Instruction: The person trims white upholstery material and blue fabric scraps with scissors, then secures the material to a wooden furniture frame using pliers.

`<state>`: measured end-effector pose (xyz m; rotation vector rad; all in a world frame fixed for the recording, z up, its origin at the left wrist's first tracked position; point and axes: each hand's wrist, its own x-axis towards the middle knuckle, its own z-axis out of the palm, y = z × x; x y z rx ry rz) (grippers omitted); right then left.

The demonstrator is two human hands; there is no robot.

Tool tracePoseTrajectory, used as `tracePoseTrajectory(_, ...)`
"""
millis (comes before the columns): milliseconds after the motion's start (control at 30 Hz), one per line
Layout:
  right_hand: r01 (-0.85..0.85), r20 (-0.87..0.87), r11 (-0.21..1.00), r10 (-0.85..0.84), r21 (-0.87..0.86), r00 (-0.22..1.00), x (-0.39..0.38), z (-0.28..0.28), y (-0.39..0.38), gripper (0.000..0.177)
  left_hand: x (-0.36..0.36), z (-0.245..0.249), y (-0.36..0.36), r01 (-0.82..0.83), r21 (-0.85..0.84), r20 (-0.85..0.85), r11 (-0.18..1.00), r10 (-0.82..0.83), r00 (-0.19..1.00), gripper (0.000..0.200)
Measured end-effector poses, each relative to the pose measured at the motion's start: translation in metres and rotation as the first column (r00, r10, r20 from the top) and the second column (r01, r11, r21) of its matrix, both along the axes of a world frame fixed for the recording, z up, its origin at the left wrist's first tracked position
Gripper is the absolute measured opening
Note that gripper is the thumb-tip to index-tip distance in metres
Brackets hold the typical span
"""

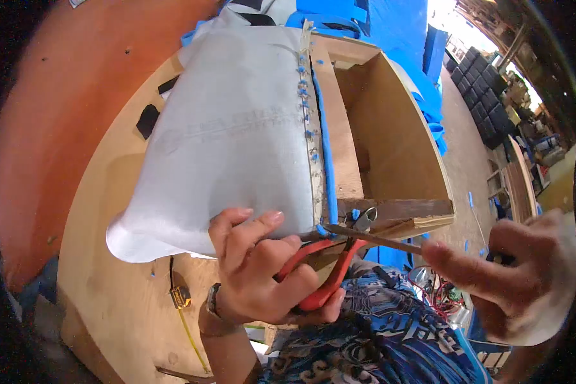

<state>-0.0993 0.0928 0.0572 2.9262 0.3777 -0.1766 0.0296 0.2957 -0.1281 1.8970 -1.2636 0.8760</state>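
Note:
My left hand (265, 269) is closed around the red handles of a pair of pliers (329, 285), whose metal jaws point up at the lower corner of a wooden frame (403, 211). My right hand (505, 275) grips a thin, long metal tool (387, 241); its tip lies by the plier jaws and the lower end of a blue cord (326, 141). The cord runs along the frame beside a pale strip (317, 169) with blue tufts and staples. White fabric (230, 128) covers the part left of the strip.
A yellow tape measure (180, 296) lies on the wooden surface (109, 256) at lower left. Blue fabric (397, 38) is behind the frame. Stacked black blocks (480, 96) stand at the upper right, and tangled wires (445, 294) show near my shirt.

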Motion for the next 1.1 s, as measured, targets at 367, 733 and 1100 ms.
tracePoseTrajectory(367,0.094,0.035,0.632,-0.189,0.769,0.981,-0.035,-0.124,-0.043,0.063,0.001,-0.009,-0.005,-0.032,-0.068,0.032,0.997,0.035,0.999,0.039)
tracePoseTrajectory(733,-0.063,0.161,0.891,-0.012,0.449,0.987,-0.016,-0.055,-0.041,0.066,0.001,-0.006,-0.006,-0.026,-0.046,0.013,0.999,0.026,1.000,0.040)
tracePoseTrajectory(1100,-0.083,0.077,0.966,0.066,0.245,0.995,-0.004,-0.025,-0.030,0.061,0.000,-0.007,-0.005,-0.028,-0.036,-0.012,0.999,0.028,1.000,0.040)
